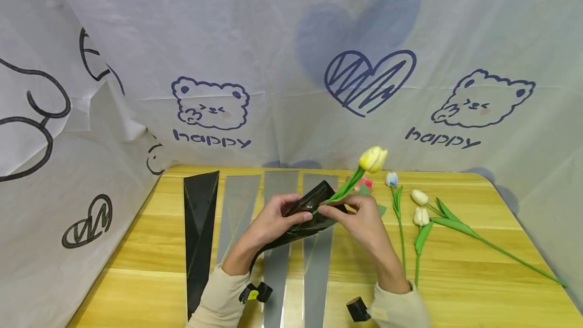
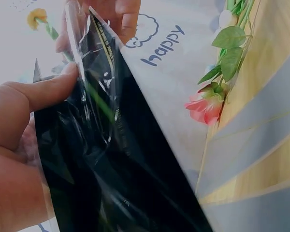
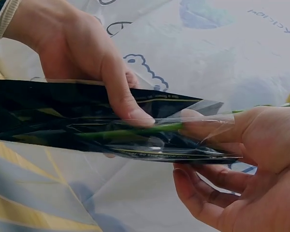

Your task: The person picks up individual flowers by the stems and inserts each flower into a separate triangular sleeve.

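A yellow tulip (image 1: 373, 159) with a green stem lies inside a black flower sleeve (image 2: 150, 193) with a clear front. Its bloom and leaves stick out of the sleeve's mouth, towards the upper right in the head view. My left hand (image 1: 275, 219) grips the sleeve, thumb pressed on the clear film over the stem (image 3: 130, 131). At the mouth, my right hand (image 1: 362, 216) pinches the tulip's stem, its thumb partly under the clear film in the right wrist view. The other right fingers lie behind the sleeve. Dark wrapping hides the stem's lower end.
Another black sleeve (image 1: 200, 227) lies left on the wooden table (image 1: 136, 252). Grey translucent sleeves (image 1: 275, 272) lie beside it, partly under my arms. To the right are two white tulips (image 1: 421, 216) and a pale blue tulip (image 1: 391, 179). A pink flower (image 2: 206, 107) lies behind my right hand.
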Demonstrator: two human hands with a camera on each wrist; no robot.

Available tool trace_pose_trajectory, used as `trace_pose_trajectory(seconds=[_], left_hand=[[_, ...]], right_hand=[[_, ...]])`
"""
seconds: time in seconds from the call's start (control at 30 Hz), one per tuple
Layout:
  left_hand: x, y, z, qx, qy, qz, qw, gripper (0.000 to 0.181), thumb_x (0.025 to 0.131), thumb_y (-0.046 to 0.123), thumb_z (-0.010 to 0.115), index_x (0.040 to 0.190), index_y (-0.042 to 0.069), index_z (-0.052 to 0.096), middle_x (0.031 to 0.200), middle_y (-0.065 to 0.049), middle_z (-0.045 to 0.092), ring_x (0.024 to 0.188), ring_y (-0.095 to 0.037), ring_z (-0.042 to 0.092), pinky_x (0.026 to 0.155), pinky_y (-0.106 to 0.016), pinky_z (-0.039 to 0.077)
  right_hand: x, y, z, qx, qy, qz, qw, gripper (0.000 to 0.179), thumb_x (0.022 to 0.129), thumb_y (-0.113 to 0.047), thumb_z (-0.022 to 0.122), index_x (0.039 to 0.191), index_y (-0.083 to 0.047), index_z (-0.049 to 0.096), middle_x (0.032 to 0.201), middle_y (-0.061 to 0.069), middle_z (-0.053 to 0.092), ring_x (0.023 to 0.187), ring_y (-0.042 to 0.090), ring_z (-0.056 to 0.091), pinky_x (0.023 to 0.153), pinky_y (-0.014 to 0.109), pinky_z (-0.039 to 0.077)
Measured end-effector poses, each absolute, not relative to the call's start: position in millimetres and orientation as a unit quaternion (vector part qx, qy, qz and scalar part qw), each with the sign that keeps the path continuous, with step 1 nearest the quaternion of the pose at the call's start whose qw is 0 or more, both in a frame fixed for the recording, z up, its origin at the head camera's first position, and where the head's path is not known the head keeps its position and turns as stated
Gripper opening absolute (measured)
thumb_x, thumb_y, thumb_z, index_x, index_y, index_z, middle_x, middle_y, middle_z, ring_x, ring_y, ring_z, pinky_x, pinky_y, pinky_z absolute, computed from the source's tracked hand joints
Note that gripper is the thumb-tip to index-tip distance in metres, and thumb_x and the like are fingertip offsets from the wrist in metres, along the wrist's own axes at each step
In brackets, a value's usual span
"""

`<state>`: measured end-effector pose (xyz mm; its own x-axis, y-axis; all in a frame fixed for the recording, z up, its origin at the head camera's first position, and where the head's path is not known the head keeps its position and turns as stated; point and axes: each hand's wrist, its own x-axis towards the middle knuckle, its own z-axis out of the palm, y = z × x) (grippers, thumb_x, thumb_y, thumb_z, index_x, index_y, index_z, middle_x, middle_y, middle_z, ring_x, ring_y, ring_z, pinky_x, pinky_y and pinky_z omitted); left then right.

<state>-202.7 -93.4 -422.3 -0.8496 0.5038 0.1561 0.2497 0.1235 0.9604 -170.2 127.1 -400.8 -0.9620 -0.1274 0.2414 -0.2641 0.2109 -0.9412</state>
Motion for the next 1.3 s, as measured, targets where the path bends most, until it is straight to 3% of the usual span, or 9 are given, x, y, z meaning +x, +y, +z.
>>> trace_pose_trajectory(seconds=[0.1,0.27,0.43,0.57,0.73,1.03,1.13,1.3], left_hand=[[-202.4,-92.6,-422.3,0.243,0.745,0.613,0.096,0.023,0.096,0.002,0.071,0.117,-0.006,0.070,0.096,-0.012,0.072,0.077,-0.012,0.063,0.067,-0.024,0.050],[-204.0,-93.0,-424.0,0.216,0.741,0.632,0.072,0.018,0.094,0.001,0.073,0.109,-0.007,0.070,0.087,-0.006,0.069,0.073,-0.013,0.060,0.064,-0.023,0.048],[-207.9,-95.0,-427.2,0.194,0.745,0.637,0.044,0.018,0.091,0.000,0.075,0.106,-0.008,0.070,0.086,-0.006,0.069,0.073,-0.012,0.059,0.064,-0.023,0.047],[-208.9,-95.8,-427.5,0.192,0.747,0.635,0.046,0.018,0.092,0.000,0.075,0.107,-0.008,0.069,0.089,-0.009,0.069,0.075,-0.013,0.060,0.065,-0.023,0.049],[-207.3,-94.6,-425.0,0.193,0.754,0.624,0.066,0.021,0.092,0.002,0.076,0.110,-0.007,0.070,0.092,-0.011,0.071,0.076,-0.013,0.061,0.066,-0.024,0.050],[-204.1,-94.6,-422.3,0.228,0.753,0.611,0.084,0.017,0.093,0.004,0.075,0.107,-0.006,0.070,0.090,-0.007,0.070,0.076,-0.013,0.061,0.067,-0.025,0.048],[-202.7,-94.8,-420.9,0.242,0.749,0.610,0.091,0.018,0.094,0.005,0.074,0.108,-0.006,0.070,0.092,-0.007,0.070,0.076,-0.013,0.063,0.067,-0.025,0.050],[-200.8,-93.8,-418.2,0.245,0.744,0.615,0.091,0.021,0.094,0.004,0.074,0.113,-0.005,0.070,0.096,-0.011,0.071,0.078,-0.014,0.066,0.068,-0.026,0.053]], right_hand=[[-171.1,126.6,-401.7,0.119,-0.783,0.608,0.054,0.013,0.089,-0.017,0.082,0.096,-0.006,0.082,0.099,0.008,0.074,0.092,0.020,0.066,0.077,0.028,0.054],[-171.2,138.7,-399.9,0.111,-0.771,0.623,0.062,0.023,0.092,-0.016,0.079,0.111,-0.003,0.077,0.110,0.011,0.075,0.105,0.017,0.068,0.085,0.028,0.055],[-171.3,153.1,-395.9,0.068,-0.707,0.694,0.121,0.029,0.096,-0.013,0.074,0.118,0.006,0.070,0.111,0.012,0.072,0.097,0.017,0.071,0.081,0.030,0.058],[-171.8,155.0,-392.9,0.052,-0.628,0.759,0.165,0.027,0.096,-0.007,0.073,0.114,0.013,0.068,0.108,0.015,0.072,0.093,0.021,0.072,0.081,0.034,0.059],[-174.2,151.7,-392.4,0.030,-0.573,0.798,0.181,0.021,0.093,0.000,0.074,0.107,0.014,0.068,0.099,0.016,0.071,0.087,0.023,0.072,0.080,0.036,0.059],[-174.4,146.5,-393.8,0.016,-0.578,0.791,0.198,0.014,0.089,0.005,0.076,0.101,0.012,0.074,0.096,0.011,0.072,0.080,0.020,0.069,0.074,0.028,0.059],[-173.2,142.1,-394.5,0.033,-0.602,0.776,0.186,0.014,0.089,0.004,0.078,0.098,0.013,0.073,0.096,0.009,0.071,0.085,0.020,0.068,0.075,0.027,0.058],[-171.0,134.0,-396.2,0.065,-0.654,0.735,0.165,0.015,0.088,0.003,0.079,0.097,0.014,0.072,0.104,0.004,0.070,0.112,0.020,0.061,0.093,0.027,0.053]])
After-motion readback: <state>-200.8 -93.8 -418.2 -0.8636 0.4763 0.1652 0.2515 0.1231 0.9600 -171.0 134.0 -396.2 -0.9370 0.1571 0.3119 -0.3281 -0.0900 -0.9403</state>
